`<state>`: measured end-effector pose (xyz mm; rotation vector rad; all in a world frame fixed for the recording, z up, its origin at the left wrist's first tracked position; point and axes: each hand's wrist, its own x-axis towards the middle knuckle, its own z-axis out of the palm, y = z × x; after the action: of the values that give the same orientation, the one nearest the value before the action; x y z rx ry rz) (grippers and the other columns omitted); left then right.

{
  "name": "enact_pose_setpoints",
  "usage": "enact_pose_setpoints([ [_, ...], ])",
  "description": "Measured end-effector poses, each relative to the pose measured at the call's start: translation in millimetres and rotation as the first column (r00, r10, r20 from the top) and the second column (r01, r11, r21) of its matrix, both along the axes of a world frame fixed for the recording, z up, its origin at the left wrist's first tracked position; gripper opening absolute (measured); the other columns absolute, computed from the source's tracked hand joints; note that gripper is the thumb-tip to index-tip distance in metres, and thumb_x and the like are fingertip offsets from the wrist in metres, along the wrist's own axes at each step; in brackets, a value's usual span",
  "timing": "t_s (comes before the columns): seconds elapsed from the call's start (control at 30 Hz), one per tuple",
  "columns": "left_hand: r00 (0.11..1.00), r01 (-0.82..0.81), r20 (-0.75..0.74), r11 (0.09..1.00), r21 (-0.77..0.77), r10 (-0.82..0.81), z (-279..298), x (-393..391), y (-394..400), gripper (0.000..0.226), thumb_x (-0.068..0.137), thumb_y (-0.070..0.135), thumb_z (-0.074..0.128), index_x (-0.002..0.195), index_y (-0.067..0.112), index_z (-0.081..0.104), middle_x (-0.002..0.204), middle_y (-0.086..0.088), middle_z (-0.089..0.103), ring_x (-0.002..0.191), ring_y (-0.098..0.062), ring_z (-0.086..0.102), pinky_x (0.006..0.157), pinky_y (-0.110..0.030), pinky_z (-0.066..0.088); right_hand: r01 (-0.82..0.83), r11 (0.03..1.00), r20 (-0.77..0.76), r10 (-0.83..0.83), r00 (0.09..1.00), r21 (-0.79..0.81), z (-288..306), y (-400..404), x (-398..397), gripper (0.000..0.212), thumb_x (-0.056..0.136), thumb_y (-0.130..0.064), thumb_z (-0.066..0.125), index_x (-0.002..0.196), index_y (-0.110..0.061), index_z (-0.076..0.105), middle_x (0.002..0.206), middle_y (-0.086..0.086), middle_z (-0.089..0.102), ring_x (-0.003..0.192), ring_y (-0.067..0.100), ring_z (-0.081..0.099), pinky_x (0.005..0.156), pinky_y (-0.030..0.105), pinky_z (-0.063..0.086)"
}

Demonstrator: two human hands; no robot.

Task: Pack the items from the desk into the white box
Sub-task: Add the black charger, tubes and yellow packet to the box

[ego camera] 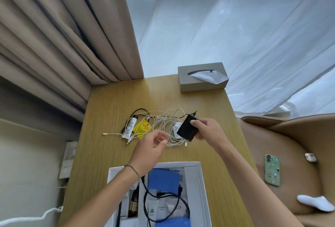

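Flat matte-black rectangular charger (186,128) in right hand (206,130)

Both forearms are bare; no sleeves are visible. The left wrist carries a thin grey cord bracelet (133,169). Neither hand shows rings or gloves. One white sock (315,202) is worn.

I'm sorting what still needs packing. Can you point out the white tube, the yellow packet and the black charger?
White tube (130,127): head view, on the printed middle of its body.
Yellow packet (143,127): head view, on its yellow face.
Black charger (186,129): head view, on its flat black side, gripped by the right hand (208,132).
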<state>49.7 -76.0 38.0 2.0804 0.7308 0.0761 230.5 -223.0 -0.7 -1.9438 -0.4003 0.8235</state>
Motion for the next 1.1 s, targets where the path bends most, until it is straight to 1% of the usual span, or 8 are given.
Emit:
enact_pose_setpoints([
  [0.13, 0.994, -0.07, 0.074, 0.984, -0.162, 0.083, 13.5, 7.2, -6.7, 0.018, 0.101, 0.027, 0.053, 0.11, 0.026, 0.068, 0.104, 0.01, 0.07, 0.098, -0.001, 0.064, 0.08, -0.02, 0.054, -0.174, 0.983, -0.032, 0.176, 0.984, 0.052, 31.1, -7.9, -30.3, 0.03, 0.09, -0.044, 0.06, 0.09, -0.018, 0.076, 0.082, 0.012, 0.076, 0.07, 0.018, 0.069, 0.067, 0.032, 0.055],
  [0.27, 0.993, -0.082, 0.026, 0.852, -0.517, 0.111, 24.8, 9.4, -11.2, 0.032, 0.104, 0.032, 0.045, 0.107, 0.014, 0.07, 0.103, -0.006, 0.072, 0.095, -0.014, 0.07, 0.077, -0.027, 0.059, -0.32, 0.948, 0.151, 0.318, 0.936, -0.012, 53.7, -0.4, -66.1, 0.026, 0.084, -0.046, 0.063, 0.074, -0.023, 0.069, 0.061, -0.006, 0.065, 0.052, 0.007, 0.054, 0.052, 0.025, 0.045],
  [0.43, 0.978, -0.148, 0.027, 0.784, -0.603, 0.206, 31.8, -5.4, -2.2, 0.043, 0.103, 0.024, 0.048, 0.07, 0.014, 0.072, 0.071, -0.002, 0.069, 0.072, -0.018, 0.063, 0.075, -0.032, 0.052, -0.52, 0.836, 0.424, 0.54, 0.727, -0.175, 68.9, 16.6, -105.6, 0.039, 0.081, -0.058, 0.059, 0.059, -0.028, 0.049, 0.048, -0.011, 0.049, 0.043, 0.011, 0.042, 0.044, 0.019, 0.03],
  [0.53, 0.944, -0.232, 0.038, 0.738, -0.634, 0.329, 36.1, -23.3, 10.3, 0.042, 0.103, 0.02, 0.045, 0.062, 0.015, 0.053, 0.059, -0.004, 0.055, 0.061, -0.022, 0.055, 0.064, -0.028, 0.05, -0.503, 0.859, 0.428, 0.493, 0.757, -0.1, 75.3, 25.0, -110.0, 0.051, 0.087, -0.064, 0.058, 0.056, -0.024, 0.05, 0.049, -0.007, 0.046, 0.043, 0.01, 0.038, 0.046, 0.021, 0.03],
  [0.63, 0.958, -0.198, 0.024, 0.717, -0.669, 0.287, 43.6, -46.6, 23.4, 0.039, 0.103, 0.022, 0.044, 0.065, 0.015, 0.05, 0.049, 0.0, 0.039, 0.045, -0.022, 0.049, 0.049, -0.027, 0.043, -0.391, 0.92, 0.525, 0.318, 0.79, 0.031, 80.5, 34.9, -103.8, 0.022, 0.098, -0.045, 0.058, 0.094, -0.026, 0.07, 0.09, -0.01, 0.068, 0.079, 0.009, 0.062, 0.073, 0.033, 0.051],
  [0.77, 0.976, -0.051, 0.106, 0.671, -0.74, 0.191, 58.4, -76.5, 33.8, 0.037, 0.105, 0.034, 0.044, 0.074, 0.017, 0.056, 0.049, 0.0, 0.028, 0.039, -0.021, 0.045, 0.049, -0.03, 0.037, -0.53, 0.847, 0.485, 0.48, 0.731, -0.039, 80.1, 61.8, -108.1, 0.033, 0.103, -0.036, 0.054, 0.134, -0.031, 0.06, 0.136, -0.014, 0.057, 0.117, 0.005, 0.055, 0.103, 0.031, 0.042],
  [0.9, 0.937, 0.098, 0.241, 0.468, -0.878, 0.255, 79.4, -102.8, 46.2, 0.031, 0.098, 0.036, 0.054, 0.077, 0.014, 0.053, 0.051, 0.0, 0.028, 0.041, -0.016, 0.043, 0.05, -0.029, 0.045, -0.565, 0.824, 0.591, 0.474, 0.652, -0.039, 77.8, 85.0, -122.3, 0.018, 0.102, -0.035, 0.056, 0.116, -0.028, 0.065, 0.13, -0.011, 0.058, 0.123, 0.011, 0.052, 0.101, 0.032, 0.042],
  [1.1, 0.655, 0.203, 0.31, 0.235, -0.951, 0.689, 111.2, -116.5, 71.2, 0.042, 0.102, 0.03, 0.041, 0.063, 0.018, 0.045, 0.045, 0.007, 0.031, 0.04, -0.009, 0.035, 0.047, -0.023, 0.04, -0.608, 0.787, 0.363, 0.54, 0.759, 0.1, 81.4, 109.6, -160.6, 0.031, 0.107, -0.024, 0.046, 0.079, -0.017, 0.059, 0.071, -0.005, 0.063, 0.066, 0.005, 0.054, 0.063, 0.016, 0.039],
])
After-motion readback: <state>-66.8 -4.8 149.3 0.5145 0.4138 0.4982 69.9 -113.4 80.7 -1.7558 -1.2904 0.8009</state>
